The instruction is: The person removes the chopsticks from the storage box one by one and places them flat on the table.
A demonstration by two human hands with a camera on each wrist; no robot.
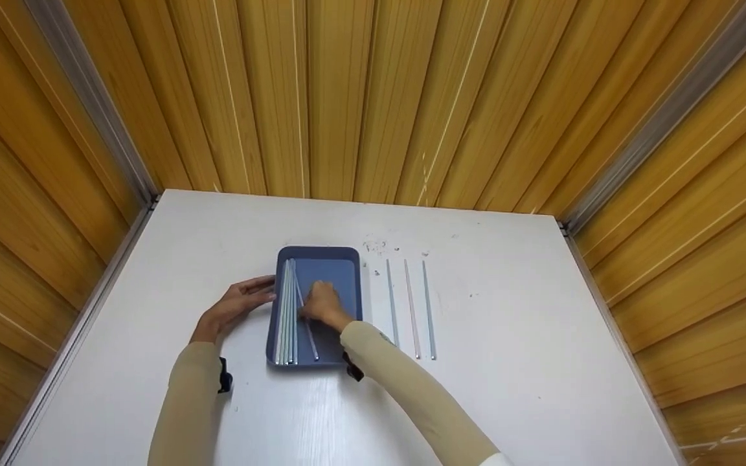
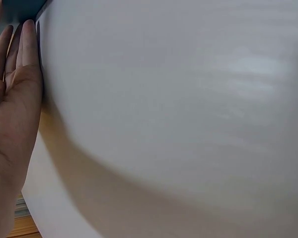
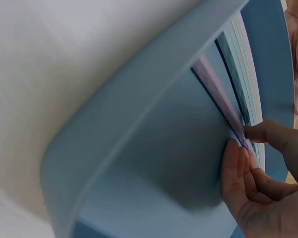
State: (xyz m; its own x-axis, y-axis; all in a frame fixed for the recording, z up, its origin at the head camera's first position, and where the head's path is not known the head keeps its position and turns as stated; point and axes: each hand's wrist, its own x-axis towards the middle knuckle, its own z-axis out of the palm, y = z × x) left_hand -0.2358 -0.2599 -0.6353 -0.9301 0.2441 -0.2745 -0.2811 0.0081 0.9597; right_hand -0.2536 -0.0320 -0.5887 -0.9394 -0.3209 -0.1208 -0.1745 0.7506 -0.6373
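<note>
In the blue tray (image 1: pixel 331 268), pinching slanted lilac stick (image 3: pixel 219 93) with right hand (image 1: pixel 322 303), touching tray's side with straight-fingered left hand (image 1: pixel 236 304); apparently placing, next calling for squaring up against pale sticks (image 1: pixel 287 317), then release.

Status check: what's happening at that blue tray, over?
Right grip pinching purple stick inside tray. Left grip at tray's left side, fingers extended. Three sticks on table. Nothing visibly blocking.

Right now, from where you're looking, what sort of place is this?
Probably a small work booth, though I can't be sure: wood-look walls rise around three sides of a white table, with metal posts at the two far corners.
</note>
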